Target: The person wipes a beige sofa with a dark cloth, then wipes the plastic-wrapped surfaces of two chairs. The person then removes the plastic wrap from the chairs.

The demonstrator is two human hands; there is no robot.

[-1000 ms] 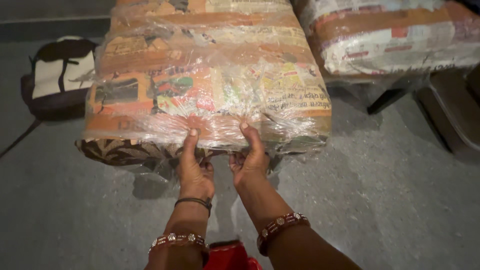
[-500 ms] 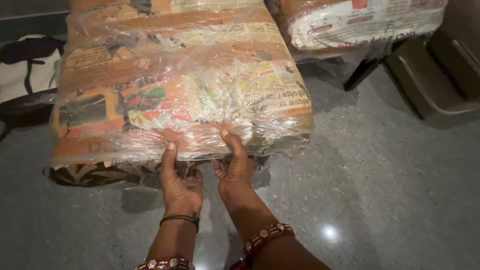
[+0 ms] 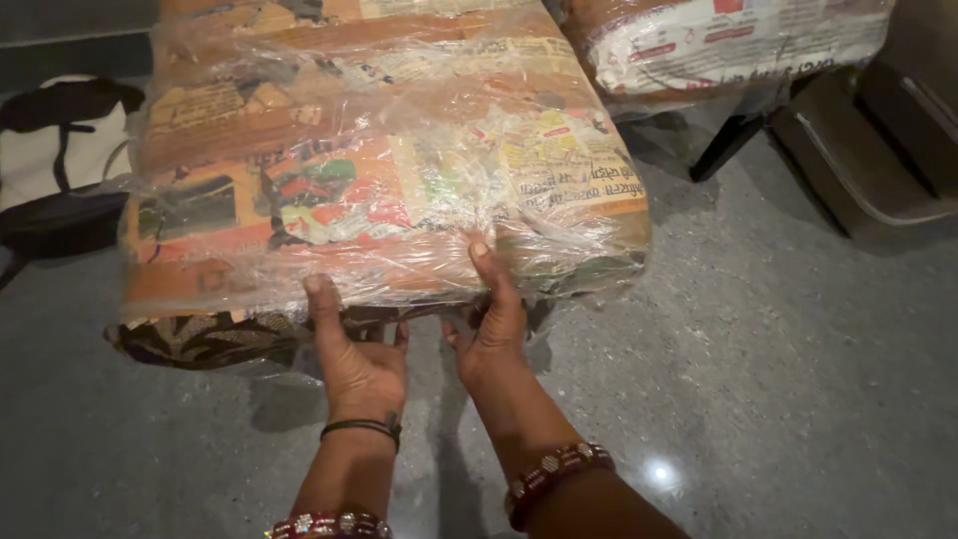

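Both hands, left hand (image 3: pixel 356 364) & right hand (image 3: pixel 491 334), still grip the near edge of the plastic-wrapped bundle (image 3: pixel 379 170), thumbs on top, bundle shifted slightly right vs. half a sec ago.

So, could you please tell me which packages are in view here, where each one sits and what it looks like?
Big bundle: centre, held at its near edge by left hand and right hand; blocky, orange and multicoloured newspaper under clear film, patterned fabric showing underneath.
Second bundle: top right, partly out of view; mostly white newspaper with red patches, also film-wrapped.
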